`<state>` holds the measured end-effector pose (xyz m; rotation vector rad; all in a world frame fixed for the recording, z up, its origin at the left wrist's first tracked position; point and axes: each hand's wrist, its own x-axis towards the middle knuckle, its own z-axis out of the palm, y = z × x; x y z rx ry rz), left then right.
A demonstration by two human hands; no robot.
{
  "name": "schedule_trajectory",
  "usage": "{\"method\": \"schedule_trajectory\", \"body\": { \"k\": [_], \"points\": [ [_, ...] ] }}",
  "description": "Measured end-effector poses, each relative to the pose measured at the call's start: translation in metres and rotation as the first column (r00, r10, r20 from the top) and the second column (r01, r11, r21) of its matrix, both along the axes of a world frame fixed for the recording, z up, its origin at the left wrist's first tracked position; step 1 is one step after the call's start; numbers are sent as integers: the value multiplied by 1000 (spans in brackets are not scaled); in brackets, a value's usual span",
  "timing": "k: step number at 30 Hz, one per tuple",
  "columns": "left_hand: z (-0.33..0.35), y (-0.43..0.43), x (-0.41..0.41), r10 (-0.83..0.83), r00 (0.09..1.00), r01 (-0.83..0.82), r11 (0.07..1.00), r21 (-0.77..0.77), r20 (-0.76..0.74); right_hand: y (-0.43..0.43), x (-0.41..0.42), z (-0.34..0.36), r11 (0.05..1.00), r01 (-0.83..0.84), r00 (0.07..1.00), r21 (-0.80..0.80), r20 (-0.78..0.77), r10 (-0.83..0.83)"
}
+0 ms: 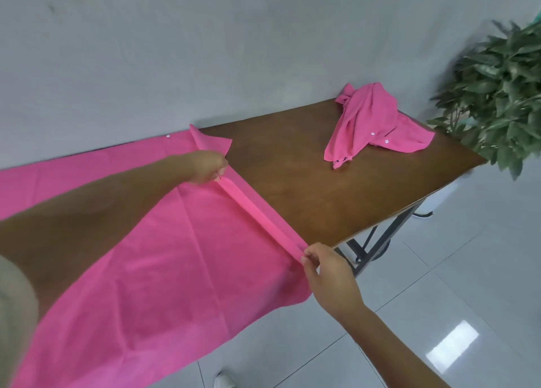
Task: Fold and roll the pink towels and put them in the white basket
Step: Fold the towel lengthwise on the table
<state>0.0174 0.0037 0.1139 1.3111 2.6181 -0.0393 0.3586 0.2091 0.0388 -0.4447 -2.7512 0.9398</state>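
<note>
Left hand point(209, 168), right hand point(328, 273) both pinch rolled edge point(257, 215) of pink towel point(175, 264); I must turn both ends together, tight.

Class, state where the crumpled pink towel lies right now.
In the head view, the crumpled pink towel lies at the far right end of the brown table, next to the leafy plant.

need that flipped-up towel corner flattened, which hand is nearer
Left. Left hand pinches the roll right beside the corner; right hand pinches its other end, at the table edge.
</note>
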Motion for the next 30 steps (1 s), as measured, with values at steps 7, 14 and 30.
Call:
{"method": "schedule_trajectory", "body": {
  "k": [7, 14, 30],
  "points": [
    [2, -60, 30, 50, 999, -51, 995, 84, 9, -32, 16, -11, 992, -81, 997, 101, 24, 79],
    [-2, -108, 35, 69, 997, -74, 988, 137, 40, -71, 31, -22, 994, -87, 995, 64, 54, 84],
    [2, -188, -2, -92, 990, 68, 976, 206, 107, -209, 45, -29, 987, 145, 989, 64, 33, -147]
  ]
}}
